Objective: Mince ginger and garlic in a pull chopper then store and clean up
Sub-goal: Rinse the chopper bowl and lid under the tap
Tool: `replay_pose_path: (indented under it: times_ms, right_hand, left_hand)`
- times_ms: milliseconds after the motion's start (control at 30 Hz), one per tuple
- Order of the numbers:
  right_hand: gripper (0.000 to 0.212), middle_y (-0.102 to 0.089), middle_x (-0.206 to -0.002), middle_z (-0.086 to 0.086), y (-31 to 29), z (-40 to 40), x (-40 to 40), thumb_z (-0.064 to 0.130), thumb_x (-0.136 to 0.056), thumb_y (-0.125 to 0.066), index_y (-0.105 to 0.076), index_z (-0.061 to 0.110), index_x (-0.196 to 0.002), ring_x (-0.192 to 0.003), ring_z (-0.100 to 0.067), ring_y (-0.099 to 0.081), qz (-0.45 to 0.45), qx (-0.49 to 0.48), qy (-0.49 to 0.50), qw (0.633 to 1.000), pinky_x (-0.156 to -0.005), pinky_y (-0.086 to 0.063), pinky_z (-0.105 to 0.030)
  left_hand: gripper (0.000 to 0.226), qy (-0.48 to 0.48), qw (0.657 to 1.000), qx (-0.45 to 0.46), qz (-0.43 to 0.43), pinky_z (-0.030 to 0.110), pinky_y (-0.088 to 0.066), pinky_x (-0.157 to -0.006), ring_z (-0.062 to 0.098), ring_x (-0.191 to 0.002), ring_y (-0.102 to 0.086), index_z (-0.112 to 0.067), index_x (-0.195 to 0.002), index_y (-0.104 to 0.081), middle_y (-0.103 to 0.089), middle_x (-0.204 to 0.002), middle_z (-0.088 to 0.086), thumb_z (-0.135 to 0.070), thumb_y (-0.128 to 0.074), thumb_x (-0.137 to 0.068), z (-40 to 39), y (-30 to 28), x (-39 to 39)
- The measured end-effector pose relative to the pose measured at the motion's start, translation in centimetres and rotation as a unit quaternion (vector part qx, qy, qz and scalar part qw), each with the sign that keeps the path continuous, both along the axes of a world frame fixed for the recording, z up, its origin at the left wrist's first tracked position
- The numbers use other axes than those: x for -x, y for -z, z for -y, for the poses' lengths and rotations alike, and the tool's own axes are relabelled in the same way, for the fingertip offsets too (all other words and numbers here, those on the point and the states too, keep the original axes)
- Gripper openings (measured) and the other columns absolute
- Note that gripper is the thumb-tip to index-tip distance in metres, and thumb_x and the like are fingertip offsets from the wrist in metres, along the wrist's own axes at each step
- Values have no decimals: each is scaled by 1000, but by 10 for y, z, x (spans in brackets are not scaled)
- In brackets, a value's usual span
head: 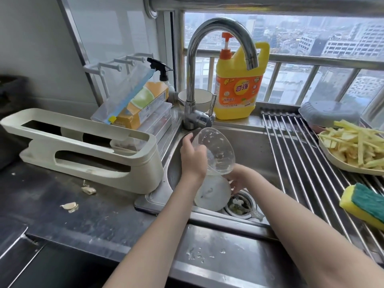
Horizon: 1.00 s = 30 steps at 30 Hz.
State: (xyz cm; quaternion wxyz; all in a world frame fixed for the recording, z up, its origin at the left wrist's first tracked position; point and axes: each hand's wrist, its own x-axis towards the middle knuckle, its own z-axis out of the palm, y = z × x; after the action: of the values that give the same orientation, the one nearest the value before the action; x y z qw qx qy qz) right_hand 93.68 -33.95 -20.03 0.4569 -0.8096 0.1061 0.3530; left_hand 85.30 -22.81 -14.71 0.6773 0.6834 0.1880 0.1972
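1. Surface: a dark worktop runs along the near left edge; a stainless sink is set into it, with a window behind showing city buildings
2. Near items: two garlic scraps lie on the worktop; one yellow-green sponge rests on the roll-up drain rack at right
3. Left hand: raised over the sink, fingers curled round the rim of the clear chopper bowl, which is tilted on its side with bits stuck inside
4. Right hand: low in the sink beside the drain strainer, fingers on the white chopper lid; the bowl hides most of the fingers, so the grip cannot be told
5. Middle distance: one cream rack at left; one plate of yellow strips at right
6. Far: one curved tap, one yellow detergent bottle, one spray bottle
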Motion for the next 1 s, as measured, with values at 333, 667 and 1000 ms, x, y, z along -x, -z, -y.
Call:
replay_pose_path:
  times_ms: [333,667,1000]
  right_hand:
    - [35,-61,-104,4,-130,-25,-53,36,-101,-39,-56,12,-119,-91,-8,-56,486,-90,-86,865,-82,-44,-25]
    - [20,-66,-96,1,-102,-21,-61,33,-98,-43,-60,21,-96,-92,-19,-63,504,-134,-24,853,-83,-51,-38]
    - [44,-67,-70,-3,-91,-18,-47,31,-101,-40,-52,14,-62,-75,-19,-66,458,-173,-108,865,-71,-48,-26]
  left_hand:
    - [34,-40,985,164,-40,52,-45,-100,29,-111,-55,-31,-93,-55,-57,-109,-2,-7,-32,-88,-8,5,-11]
    - [32,-33,990,128,-49,31,-45,-76,11,-79,-53,-19,-100,-56,-56,-95,1,0,-32,-90,-2,3,-15]
    - [27,-72,982,163,-63,42,-47,-90,20,-87,-52,-12,-96,-57,-53,-85,1,0,-34,-88,-9,10,-24]
